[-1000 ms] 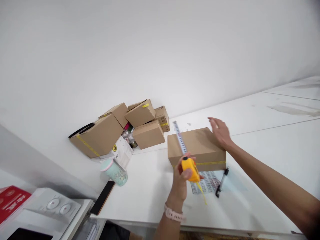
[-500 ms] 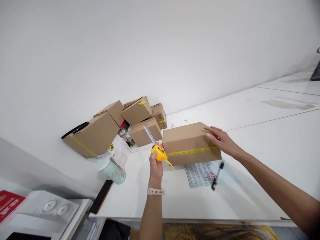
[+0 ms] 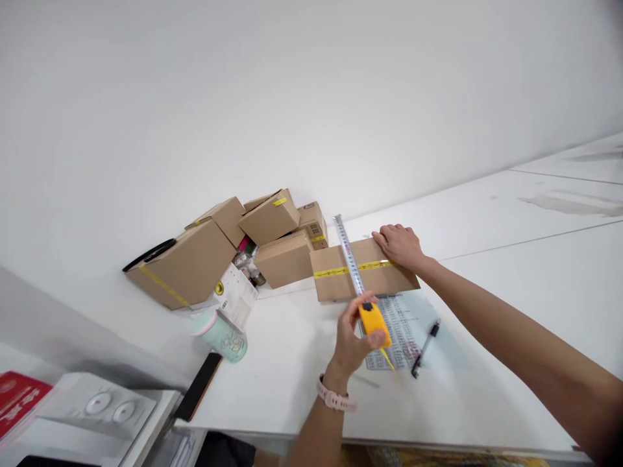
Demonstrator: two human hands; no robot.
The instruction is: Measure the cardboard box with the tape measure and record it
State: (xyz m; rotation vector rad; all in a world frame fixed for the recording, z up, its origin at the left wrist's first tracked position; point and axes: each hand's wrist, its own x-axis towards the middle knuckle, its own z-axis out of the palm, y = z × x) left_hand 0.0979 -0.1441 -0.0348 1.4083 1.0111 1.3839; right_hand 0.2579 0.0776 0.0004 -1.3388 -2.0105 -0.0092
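Yellow tape measure (image 3: 374,323) gripped in left hand's (image 3: 354,334) curled fingers at lower centre, forearm angled up, taped box (image 3: 341,285) touched by right hand's (image 3: 400,246) bent fingers.

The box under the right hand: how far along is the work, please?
The box looks closed and taped. The left hand holds the tape measure, blade out over the box; the right hand rests on the cardboard. The blade is yet to be retracted.

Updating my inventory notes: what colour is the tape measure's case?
The tape measure's case is orange-yellow, clearest in the head view.
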